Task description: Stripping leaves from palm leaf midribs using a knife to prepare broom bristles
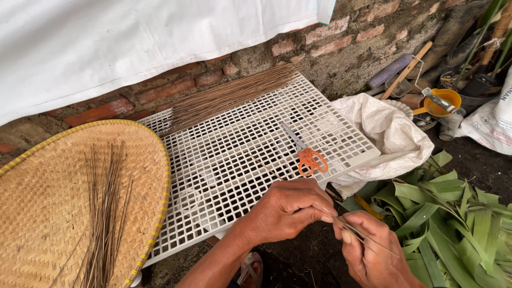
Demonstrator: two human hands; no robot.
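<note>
My left hand (285, 209) and my right hand (370, 250) meet low in the view, both pinching a thin leaf rib (354, 230) that runs between their fingertips. The rib's far end reaches back over the white plastic grid tray (234, 160). On that tray lie orange-handled scissors (306, 154), just beyond my left hand, and a bundle of brown ribs (229, 96) along its far edge. A round woven bamboo tray (48, 197) at the left holds more loose ribs (104, 213).
Green palm leaves (453, 224) are heaped on the ground at the right, beside a white sack (392, 133). A brick wall (341, 42) with a white sheet (133, 37) stands behind. An orange bowl (440, 104) and tools sit at the far right.
</note>
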